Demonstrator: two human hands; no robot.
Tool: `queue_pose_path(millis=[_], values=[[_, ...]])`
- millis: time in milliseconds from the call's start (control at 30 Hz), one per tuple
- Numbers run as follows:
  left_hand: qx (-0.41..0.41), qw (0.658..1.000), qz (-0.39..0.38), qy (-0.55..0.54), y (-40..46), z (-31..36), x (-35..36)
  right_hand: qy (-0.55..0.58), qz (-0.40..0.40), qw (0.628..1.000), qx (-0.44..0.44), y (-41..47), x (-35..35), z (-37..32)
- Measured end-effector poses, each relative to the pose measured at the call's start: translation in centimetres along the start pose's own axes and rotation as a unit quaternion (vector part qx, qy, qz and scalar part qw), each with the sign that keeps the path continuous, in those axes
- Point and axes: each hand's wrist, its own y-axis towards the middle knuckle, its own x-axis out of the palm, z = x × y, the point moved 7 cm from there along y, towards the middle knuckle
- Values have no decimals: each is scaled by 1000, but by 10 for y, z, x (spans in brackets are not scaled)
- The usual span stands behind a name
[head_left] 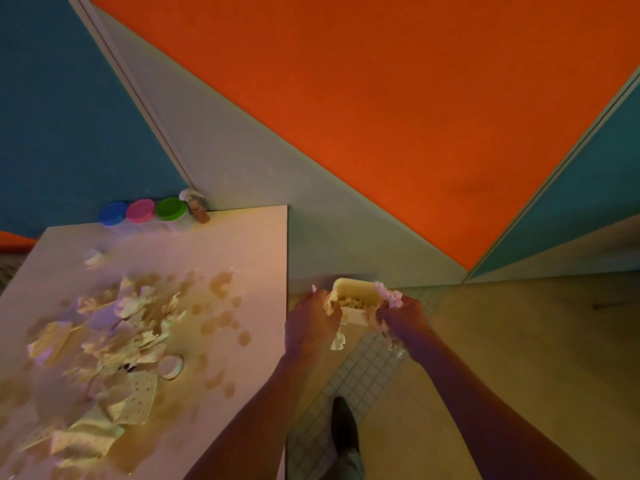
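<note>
A small cream-coloured bin (356, 295) stands on the floor to the right of the table, with crumpled paper scraps showing inside it. My left hand (313, 323) grips a wad of crumpled paper (337, 339) at the bin's left rim. At the bin's right rim, my right hand (403, 318) clutches another wad of pale paper (389, 299). Both hands sit just above the bin opening.
A white table (256, 244) at left carries a heap of torn paper and tissue (114, 327), a tape roll (171, 366), wet spots, three jars with blue (112, 213), pink (140, 211) and green (171, 208) lids, and a small pump bottle (198, 206). My shoe (344, 424) stands on tiled floor.
</note>
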Motion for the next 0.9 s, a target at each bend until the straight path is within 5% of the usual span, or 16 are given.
queue_pose_path(millis=[433, 900], values=[[36, 999, -13, -25, 108, 34, 24, 18, 17, 1000, 17, 96, -2, -46], [-30, 999, -28, 18, 195, 56, 64, -12, -53, 999, 5, 219, -3, -91]])
